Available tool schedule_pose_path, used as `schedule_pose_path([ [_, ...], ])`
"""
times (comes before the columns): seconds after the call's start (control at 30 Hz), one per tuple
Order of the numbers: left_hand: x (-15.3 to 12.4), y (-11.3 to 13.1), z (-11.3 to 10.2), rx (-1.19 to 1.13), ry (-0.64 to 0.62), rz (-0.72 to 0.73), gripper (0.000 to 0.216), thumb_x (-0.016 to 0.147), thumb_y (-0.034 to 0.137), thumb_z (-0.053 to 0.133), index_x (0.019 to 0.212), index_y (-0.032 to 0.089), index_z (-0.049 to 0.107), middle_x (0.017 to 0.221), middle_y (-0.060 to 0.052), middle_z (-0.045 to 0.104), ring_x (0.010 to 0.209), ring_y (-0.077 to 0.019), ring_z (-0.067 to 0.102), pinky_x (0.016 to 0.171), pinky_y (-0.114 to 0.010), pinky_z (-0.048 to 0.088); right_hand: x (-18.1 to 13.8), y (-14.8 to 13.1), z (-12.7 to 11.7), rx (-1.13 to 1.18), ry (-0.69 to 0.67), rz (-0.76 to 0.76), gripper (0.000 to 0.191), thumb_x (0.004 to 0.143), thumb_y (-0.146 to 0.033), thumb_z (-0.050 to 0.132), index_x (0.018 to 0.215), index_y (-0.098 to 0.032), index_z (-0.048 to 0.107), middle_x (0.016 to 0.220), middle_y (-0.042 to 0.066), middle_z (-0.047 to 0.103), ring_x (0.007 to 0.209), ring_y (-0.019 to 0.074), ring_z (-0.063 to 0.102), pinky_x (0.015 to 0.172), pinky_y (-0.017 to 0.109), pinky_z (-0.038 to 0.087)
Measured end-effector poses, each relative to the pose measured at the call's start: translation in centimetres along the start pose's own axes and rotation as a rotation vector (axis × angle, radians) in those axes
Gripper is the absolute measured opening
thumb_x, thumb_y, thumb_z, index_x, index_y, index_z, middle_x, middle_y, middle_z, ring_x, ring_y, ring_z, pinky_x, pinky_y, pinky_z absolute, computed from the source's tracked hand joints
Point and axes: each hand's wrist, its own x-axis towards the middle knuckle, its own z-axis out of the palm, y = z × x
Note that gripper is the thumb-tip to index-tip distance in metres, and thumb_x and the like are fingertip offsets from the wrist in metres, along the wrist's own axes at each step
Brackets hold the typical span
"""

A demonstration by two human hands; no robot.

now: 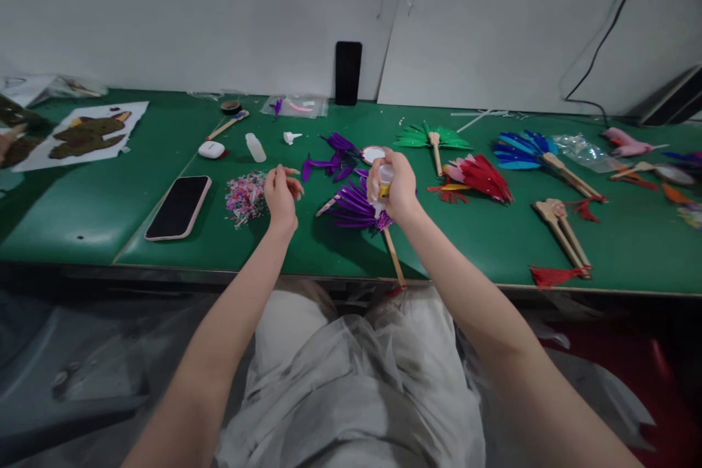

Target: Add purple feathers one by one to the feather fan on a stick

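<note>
Gluing stage of a purple feather fan (354, 206), which lies at the near middle of the green table (82, 212), handle toward the near edge. The right hand (395, 186) is closed around a small glue bottle (385, 179), held over the fan's base. The left hand (281, 196) hovers beside a sequin pile (246, 196), fingertips pinched; whether they hold anything cannot be told. Judged part-done: loose purple feathers (329, 157) remain beyond it, while a green fan (431, 136), red fan (480, 177) and blue fan (521, 148) at right look complete.
</note>
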Motion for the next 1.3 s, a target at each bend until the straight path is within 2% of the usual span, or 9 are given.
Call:
schedule_pose_path([
  [0.13,0.0,0.0,0.1,0.003,0.003,0.005,0.034,0.096,0.031,0.048,0.064,0.019,0.054,0.041,0.005,0.047,0.033,-0.0062,0.039,0.037,-0.018,0.029,-0.7,0.4,-0.9,0.005,0.018,0.002,0.055,0.084,-0.056,0.042,0.039,-0.024,0.037,0.028,-0.003,0.033,0.024,0.0097,0.034,0.028,0.023,0.029],
  [0.37,0.0,0.0,0.1,0.0,0.007,0.01,0.035,0.097,0.026,0.044,0.065,0.018,0.054,0.04,0.005,0.047,0.033,-0.0062,0.038,0.038,-0.018,0.029,-1.5,-1.2,-4.1,0.007,0.085,0.009,0.053,0.085,-0.053,0.041,0.041,-0.024,0.034,0.03,-0.004,0.03,0.025,0.0091,0.031,0.028,0.023,0.027],
  [0.47,0.0,0.0,0.1,0.002,0.011,0.007,0.035,0.097,0.027,0.044,0.065,0.018,0.054,0.039,0.005,0.047,0.033,-0.0062,0.038,0.038,-0.018,0.029,-1.7,-1.7,-4.6,0.008,0.1,-0.011,0.054,0.085,-0.054,0.041,0.041,-0.024,0.034,0.03,-0.004,0.029,0.025,0.0087,0.031,0.028,0.023,0.028],
  [0.63,0.0,0.1,0.2,0.008,0.019,0.001,0.035,0.096,0.03,0.046,0.064,0.018,0.053,0.039,0.006,0.046,0.033,-0.0061,0.038,0.038,-0.018,0.029,-1.6,-1.3,-2.8,0.022,0.069,-0.031,0.055,0.08,-0.058,0.045,0.039,-0.023,0.037,0.029,-0.004,0.03,0.025,0.0087,0.032,0.028,0.023,0.026],
  [0.83,-0.1,0.3,0.1,0.009,0.009,-0.001,0.036,0.098,0.024,0.042,0.064,0.018,0.053,0.04,0.005,0.046,0.034,-0.0063,0.038,0.038,-0.019,0.029,-1.2,-0.7,0.0,0.028,-0.038,-0.051,0.054,0.085,-0.056,0.04,0.042,-0.024,0.036,0.03,-0.004,0.032,0.026,0.0098,0.034,0.03,0.024,0.029],
  [0.93,-0.2,0.3,0.1,0.008,0.009,-0.003,0.037,0.099,0.021,0.039,0.064,0.018,0.053,0.04,0.005,0.046,0.034,-0.0065,0.038,0.038,-0.019,0.029,-0.7,-0.9,-0.2,-0.001,-0.05,-0.067,0.053,0.085,-0.057,0.04,0.044,-0.024,0.035,0.031,-0.004,0.033,0.026,0.0104,0.035,0.031,0.025,0.03],
  [1.17,-0.1,0.2,0.2,0.01,0.015,-0.009,0.036,0.098,0.024,0.043,0.063,0.018,0.053,0.039,0.005,0.045,0.033,-0.0067,0.038,0.038,-0.019,0.029,1.4,-2.4,-2.3,-0.012,0.066,-0.124,0.051,0.087,-0.051,0.036,0.044,-0.025,0.034,0.031,-0.004,0.03,0.027,0.0094,0.03,0.032,0.025,0.026],
  [1.3,-0.1,0.2,0.1,0.012,0.012,-0.009,0.036,0.097,0.027,0.045,0.063,0.019,0.053,0.04,0.005,0.046,0.034,-0.0067,0.039,0.039,-0.019,0.029,1.8,-2.9,-1.6,0.005,0.072,-0.155,0.052,0.088,-0.049,0.033,0.043,-0.024,0.034,0.032,-0.003,0.029,0.029,0.0099,0.031,0.033,0.025,0.027],
])
